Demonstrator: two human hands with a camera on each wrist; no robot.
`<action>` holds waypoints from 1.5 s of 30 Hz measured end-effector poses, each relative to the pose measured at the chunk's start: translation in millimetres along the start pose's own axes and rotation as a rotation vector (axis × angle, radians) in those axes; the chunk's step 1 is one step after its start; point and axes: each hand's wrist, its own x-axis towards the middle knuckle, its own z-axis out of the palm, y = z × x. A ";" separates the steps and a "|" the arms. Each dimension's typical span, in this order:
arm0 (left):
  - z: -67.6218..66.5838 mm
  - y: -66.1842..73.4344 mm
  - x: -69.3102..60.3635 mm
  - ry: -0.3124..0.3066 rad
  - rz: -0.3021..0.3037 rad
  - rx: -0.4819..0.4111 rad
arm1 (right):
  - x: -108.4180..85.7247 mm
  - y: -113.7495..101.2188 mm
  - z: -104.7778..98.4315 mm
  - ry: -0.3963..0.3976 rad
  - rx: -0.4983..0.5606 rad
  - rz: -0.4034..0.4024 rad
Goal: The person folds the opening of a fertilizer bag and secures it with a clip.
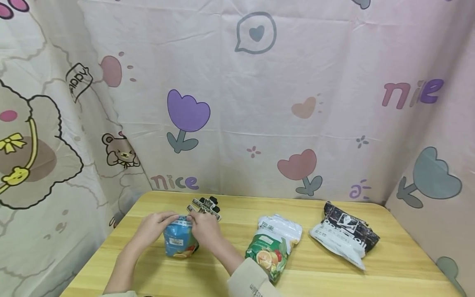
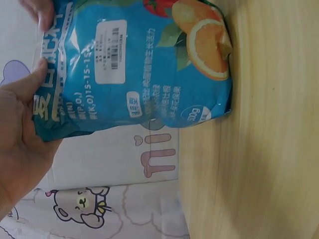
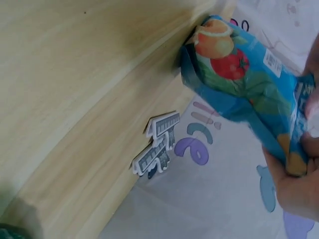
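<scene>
A blue bag with orange and tomato pictures (image 1: 179,240) stands upright on the table, its top edge folded over. My left hand (image 1: 154,227) pinches the left end of that top edge, and my right hand (image 1: 205,229) pinches the right end. In the left wrist view, the thumb and fingers of the left hand (image 2: 25,119) hold the top of the bag (image 2: 134,64). From the right wrist view, the right hand (image 3: 296,191) grips a top corner of the bag (image 3: 259,94), its fingers partly cut off by the frame.
Black-and-white clips (image 1: 205,207) lie just behind the bag. To the right are a green and white bag (image 1: 272,247) and, farther right, a black and white bag (image 1: 345,235). A printed curtain (image 1: 237,103) hangs behind the wooden table (image 1: 315,284).
</scene>
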 end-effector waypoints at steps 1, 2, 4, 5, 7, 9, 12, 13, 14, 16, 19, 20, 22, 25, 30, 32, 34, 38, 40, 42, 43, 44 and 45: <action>-0.7 -0.6 -0.5 -0.003 0.000 -0.007 | -0.5 0.7 -0.7 -0.011 0.030 0.003; -1.2 -1.2 -0.7 -0.004 0.001 -0.010 | -0.9 1.7 -1.0 -0.018 0.055 0.003; -1.4 -1.8 -0.9 0.002 0.011 -0.001 | -1.6 3.0 -1.1 -0.032 0.090 0.007; -1.3 -2.0 -1.0 0.001 0.019 0.007 | -2.0 3.5 -1.0 -0.036 0.094 0.008; -0.6 -1.9 -0.9 0.004 0.024 0.023 | -2.4 4.3 -0.4 -0.034 0.096 0.004; 0.4 -1.8 -0.4 0.007 0.021 0.031 | -2.6 5.5 0.5 -0.031 0.104 0.001; 0.9 -1.8 0.1 -0.006 0.004 0.010 | -3.4 7.9 0.5 -0.045 0.148 0.016; 0.9 -2.2 0.3 -0.008 0.000 0.004 | -3.6 8.8 0.1 -0.051 0.168 0.019; 0.8 -2.2 0.6 -0.009 -0.005 -0.002 | -3.7 9.7 -0.5 -0.060 0.189 0.022; 0.7 -2.0 0.9 -0.012 -0.009 -0.004 | -4.0 11.6 -1.5 -0.074 0.215 0.025; 1.4 0.9 1.7 -0.002 -0.005 0.020 | -4.0 13.3 -1.3 -0.074 0.215 0.014; 1.6 2.2 1.7 0.000 -0.003 0.027 | -4.1 13.4 -1.1 -0.073 0.213 0.015; 2.0 4.4 1.2 0.006 -0.002 0.037 | -4.4 13.1 -0.6 -0.067 0.210 0.017; 2.1 5.1 0.1 0.006 -0.005 0.030 | -4.8 12.6 -0.7 -0.058 0.208 0.011; 0.4 4.0 -0.2 -0.031 -0.017 0.001 | -6.1 13.9 -0.9 -0.059 0.183 0.000; -0.2 4.0 0.1 -0.050 -0.013 0.002 | -6.3 14.3 -0.1 -0.076 0.164 0.010; 0.0 3.9 0.3 -0.060 -0.018 0.006 | -6.4 13.9 1.3 -0.085 0.137 0.015; 2.4 2.9 1.3 -0.059 -0.037 0.024 | -7.2 11.6 5.9 -0.057 0.088 0.008; 3.3 3.1 2.0 -0.050 -0.043 0.034 | -7.6 10.3 7.8 -0.011 0.084 -0.008; 4.5 3.3 2.7 -0.032 -0.046 0.046 | -8.2 9.2 9.4 0.039 0.084 -0.022; 5.1 3.5 2.9 -0.021 -0.045 0.051 | -8.6 8.6 9.9 0.067 0.083 -0.029; 5.7 3.7 3.1 -0.008 -0.044 0.054 | -9.0 8.1 10.8 0.097 0.077 -0.041; 6.2 4.0 3.3 0.005 -0.039 0.060 | -9.6 7.6 11.4 0.127 0.070 -0.053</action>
